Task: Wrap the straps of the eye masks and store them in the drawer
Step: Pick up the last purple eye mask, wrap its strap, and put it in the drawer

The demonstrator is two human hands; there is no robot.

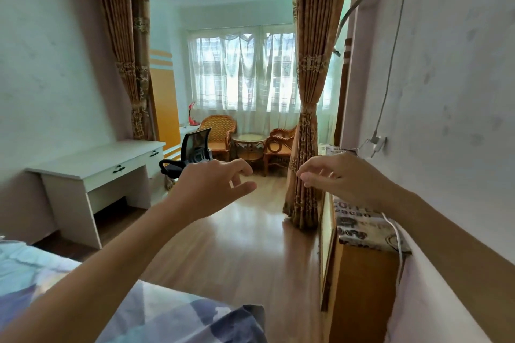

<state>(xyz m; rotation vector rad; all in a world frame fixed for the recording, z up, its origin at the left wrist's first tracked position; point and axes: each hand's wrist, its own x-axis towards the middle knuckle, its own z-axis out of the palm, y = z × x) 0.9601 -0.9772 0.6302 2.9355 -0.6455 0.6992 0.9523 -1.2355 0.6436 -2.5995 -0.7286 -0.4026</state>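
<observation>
Both hands raised, empty: left hand (214, 186) and right hand (342, 178) fingers loosely spread. No eye masks visible; white desk drawer (117, 168) lies far left, nearer left hand.

Both forearms and the patterned bedspread (178, 312) were cut off by the lower edge, the right hand (342, 178) hid part of the cloth-covered wooden cabinet (362, 273), and its cloth's lettering was partly illegible.
</observation>
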